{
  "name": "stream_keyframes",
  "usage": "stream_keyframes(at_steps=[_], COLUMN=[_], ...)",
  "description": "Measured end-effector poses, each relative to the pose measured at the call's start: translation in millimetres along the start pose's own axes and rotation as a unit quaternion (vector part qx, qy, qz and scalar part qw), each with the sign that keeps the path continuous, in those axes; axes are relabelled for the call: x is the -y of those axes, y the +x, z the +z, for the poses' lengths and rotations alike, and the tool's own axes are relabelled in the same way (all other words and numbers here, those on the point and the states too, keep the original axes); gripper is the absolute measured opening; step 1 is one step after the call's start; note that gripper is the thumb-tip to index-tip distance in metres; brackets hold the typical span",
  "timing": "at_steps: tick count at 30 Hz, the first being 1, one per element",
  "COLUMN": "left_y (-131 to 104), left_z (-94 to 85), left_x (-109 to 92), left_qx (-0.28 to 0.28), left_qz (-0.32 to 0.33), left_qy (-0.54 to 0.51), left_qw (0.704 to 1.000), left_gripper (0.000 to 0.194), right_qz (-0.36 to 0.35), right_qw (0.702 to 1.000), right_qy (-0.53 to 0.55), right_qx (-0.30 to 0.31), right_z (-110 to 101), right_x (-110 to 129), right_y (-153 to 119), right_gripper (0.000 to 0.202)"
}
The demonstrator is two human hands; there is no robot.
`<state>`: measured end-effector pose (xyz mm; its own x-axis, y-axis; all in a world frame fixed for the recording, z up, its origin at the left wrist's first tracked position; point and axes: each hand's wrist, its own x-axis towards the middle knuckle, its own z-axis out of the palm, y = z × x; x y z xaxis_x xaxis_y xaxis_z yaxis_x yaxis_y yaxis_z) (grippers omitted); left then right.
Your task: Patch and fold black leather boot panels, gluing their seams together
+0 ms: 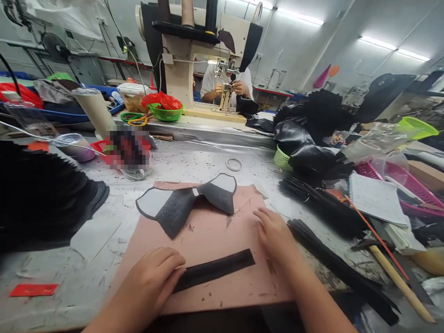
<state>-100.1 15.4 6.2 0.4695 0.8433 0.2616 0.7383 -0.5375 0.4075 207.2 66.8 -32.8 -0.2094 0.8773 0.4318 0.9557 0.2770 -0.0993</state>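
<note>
A black strip [218,269] lies slantwise across the pink board [208,231] near the front edge. My left hand [156,275] is on the strip's left end, fingers together over it, with the thumb side along the strip. To the right of the strip, my right hand [274,231] rests at the board's right side, fingers somewhat apart and nothing visible in them. Beyond both hands, a curved grey and black piece with white end panels [180,203] lies on the board's far part.
Black stacked pieces [52,194] stand at the left. Black strip bundles [340,268], a wooden-handled hammer [398,282] and a notebook [378,199] lie at the right. Behind are a sewing machine [176,69] and another person's hands [239,88].
</note>
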Motion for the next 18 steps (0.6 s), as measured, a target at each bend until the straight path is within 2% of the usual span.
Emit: stream_keyframes(at_steps=[3,5,7,10,12,14,16,18], left_y=[1,-1,-7,-23,-34,-40,-38,-26], left_z=[-2.1,-9.9,-19.1,-26.3,-24.8,-20.8,-17.4,-15.6], left_x=[2,8,17,26,27,28,31,34], left_qx=[-0.036,-0.076,-0.106,-0.13,-0.126,-0.111,-0.101,-0.09], left_qz=[0.021,0.014,0.0,-0.006,0.003,0.006,0.003,-0.009], left_qy=[0.018,0.044,0.068,0.075,0.064,0.058,0.063,0.075], left_qw=[0.999,0.996,0.992,0.989,0.99,0.992,0.993,0.993], left_gripper=[0.022,0.021,0.02,0.019,0.018,0.017,0.017,0.019], right_qz=[-0.045,-0.059,-0.06,-0.035,0.028,0.139,0.232,0.271], right_qw=[0.983,0.969,0.958,0.942,0.931,0.913,0.896,0.89], right_qy=[-0.063,-0.08,-0.085,-0.104,-0.106,-0.082,-0.06,-0.053], right_qx=[0.165,0.227,0.265,0.317,0.349,0.375,0.374,0.364], right_z=[0,-5,-15,-33,-43,-49,-51,-51], right_x=[16,22,22,12,-1,-15,-28,-36], right_y=[41,55,54,31,10,-10,-26,-34], right_gripper=[0.036,0.03,0.024,0.019,0.016,0.015,0.018,0.017])
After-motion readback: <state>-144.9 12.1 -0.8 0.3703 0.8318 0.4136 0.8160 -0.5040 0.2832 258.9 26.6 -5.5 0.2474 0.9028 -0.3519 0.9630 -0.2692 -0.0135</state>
